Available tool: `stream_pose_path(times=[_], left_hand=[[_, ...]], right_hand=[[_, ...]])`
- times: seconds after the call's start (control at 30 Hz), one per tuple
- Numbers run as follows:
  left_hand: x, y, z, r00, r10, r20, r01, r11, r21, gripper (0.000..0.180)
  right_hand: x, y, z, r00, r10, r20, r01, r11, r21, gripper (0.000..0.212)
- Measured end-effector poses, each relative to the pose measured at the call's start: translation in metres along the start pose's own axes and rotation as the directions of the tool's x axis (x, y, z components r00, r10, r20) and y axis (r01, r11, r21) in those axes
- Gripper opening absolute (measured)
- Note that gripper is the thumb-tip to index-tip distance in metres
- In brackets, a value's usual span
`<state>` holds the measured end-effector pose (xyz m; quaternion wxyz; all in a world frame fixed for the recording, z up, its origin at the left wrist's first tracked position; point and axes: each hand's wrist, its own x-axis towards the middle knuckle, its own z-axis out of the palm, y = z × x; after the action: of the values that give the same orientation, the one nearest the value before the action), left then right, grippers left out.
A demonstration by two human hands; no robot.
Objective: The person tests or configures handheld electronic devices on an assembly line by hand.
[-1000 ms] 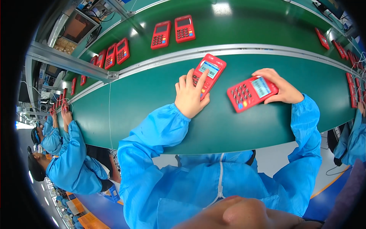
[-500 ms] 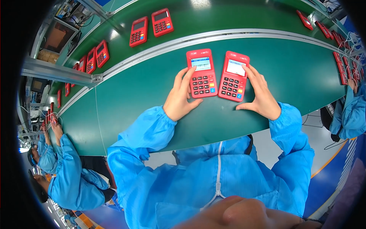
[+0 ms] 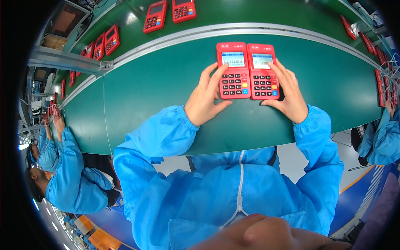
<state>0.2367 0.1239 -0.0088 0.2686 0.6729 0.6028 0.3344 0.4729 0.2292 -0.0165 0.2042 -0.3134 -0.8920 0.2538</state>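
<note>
Two red card payment terminals lie face up side by side on the green bench, their long sides touching. A barcode-like pattern shows on both lit screens. My left hand point(image 3: 207, 93) is around the left payment terminal point(image 3: 235, 86), index fingertip at the screen's edge and thumb by the lower end. Around the right payment terminal point(image 3: 262, 74) curls my right hand point(image 3: 291, 91), fingers over its right side and thumb at its bottom edge. The undersides of both terminals are hidden.
Beyond a metal rail point(image 3: 179, 41), more red terminals point(image 3: 155, 16) lie on a green surface. A metal post point(image 3: 66, 58) juts in at left. Co-workers in blue sit at left point(image 3: 75, 183) and right point(image 3: 379, 137), with terminals and white cables near the right one.
The two terminals, tilted with a gap between their upper ends before, are now straightened and together. The right screen has gone from mostly white to a barcode-like pattern. My right thumb has moved in.
</note>
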Motion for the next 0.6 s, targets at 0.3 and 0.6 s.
stream_pose_path(times=[0.3, 0.6], left_hand=[[-0.006, -0.005, 0.008, 0.794, 0.606, 0.038, -0.499, 0.616, 0.609, 0.032], [-0.003, -0.007, 0.006, 0.84, 0.534, 0.097, -0.457, 0.599, 0.657, 0.035]], right_hand=[[-0.028, 0.004, -0.021, 0.945, -0.311, -0.1, 0.282, 0.932, -0.227, 0.032], [-0.024, 0.006, -0.011, 0.952, -0.306, -0.033, 0.281, 0.907, -0.313, 0.034]])
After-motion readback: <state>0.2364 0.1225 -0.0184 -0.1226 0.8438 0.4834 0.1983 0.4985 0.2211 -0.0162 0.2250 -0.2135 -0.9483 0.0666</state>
